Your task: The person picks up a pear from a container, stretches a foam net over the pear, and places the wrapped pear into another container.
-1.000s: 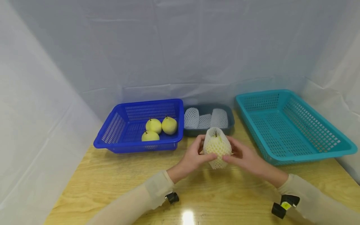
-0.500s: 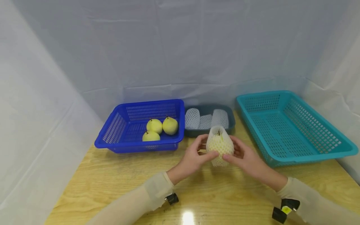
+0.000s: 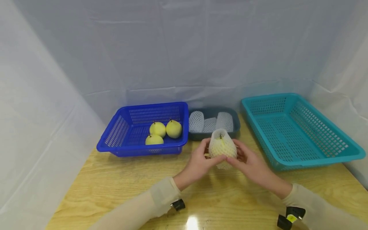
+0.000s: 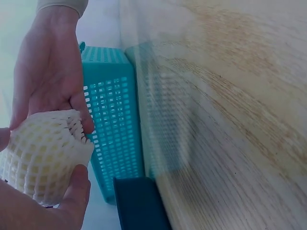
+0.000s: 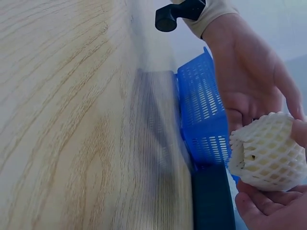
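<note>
Hands | both curled round foam-netted pear | thumbs almost meeting (wider gap a second ago)

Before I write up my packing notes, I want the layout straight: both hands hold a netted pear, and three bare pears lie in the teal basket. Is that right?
Not quite: the basket is wrong. The head view shows the three bare pears in the blue basket instead. The left hand and right hand do hold a netted pear.

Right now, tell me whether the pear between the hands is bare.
No, a white foam net surrounds the pear in the head view.
</note>
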Demonstrator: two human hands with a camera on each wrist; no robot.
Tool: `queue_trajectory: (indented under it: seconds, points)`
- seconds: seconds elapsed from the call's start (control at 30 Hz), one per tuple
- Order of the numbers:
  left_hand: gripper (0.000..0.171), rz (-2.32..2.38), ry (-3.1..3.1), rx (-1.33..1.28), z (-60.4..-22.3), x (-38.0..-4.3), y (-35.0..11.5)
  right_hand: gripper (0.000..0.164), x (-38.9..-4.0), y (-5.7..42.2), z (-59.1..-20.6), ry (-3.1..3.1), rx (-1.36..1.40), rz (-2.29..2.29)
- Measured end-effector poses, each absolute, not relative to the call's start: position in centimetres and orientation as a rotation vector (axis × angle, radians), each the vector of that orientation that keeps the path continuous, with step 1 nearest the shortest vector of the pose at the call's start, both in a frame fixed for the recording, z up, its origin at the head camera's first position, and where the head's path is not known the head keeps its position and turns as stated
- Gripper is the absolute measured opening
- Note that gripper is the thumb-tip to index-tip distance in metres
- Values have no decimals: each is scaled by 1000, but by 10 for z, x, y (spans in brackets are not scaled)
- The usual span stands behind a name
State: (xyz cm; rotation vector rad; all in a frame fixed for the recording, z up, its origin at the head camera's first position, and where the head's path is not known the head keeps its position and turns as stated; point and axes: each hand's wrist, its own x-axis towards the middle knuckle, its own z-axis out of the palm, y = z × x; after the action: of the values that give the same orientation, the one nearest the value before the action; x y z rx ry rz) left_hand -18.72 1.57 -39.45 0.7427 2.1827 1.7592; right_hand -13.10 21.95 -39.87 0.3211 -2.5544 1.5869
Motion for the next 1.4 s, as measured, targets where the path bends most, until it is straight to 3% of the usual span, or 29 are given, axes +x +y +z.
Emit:
queue_trajectory:
  seconds: [0.1,0.37,0.73,1.1,1.4]
  points:
    - [69,1738,2206,747,-396,-188,16,69,-131,220,-399,-2556,325,1626]
    - [66,1813,2113,802,-398,-190,14,47,-129,227,-394,-2436,428,1792]
    - [63,1889,1855,900,-402,-192,10,54,-130,229,-391,-2482,616,1843]
    - [59,1781,2115,885,-398,-189,8,55,-127,226,-393,-2531,382,1727]
    - [74,1764,2143,742,-393,-180,15,50,-126,222,-392,-2501,365,1708]
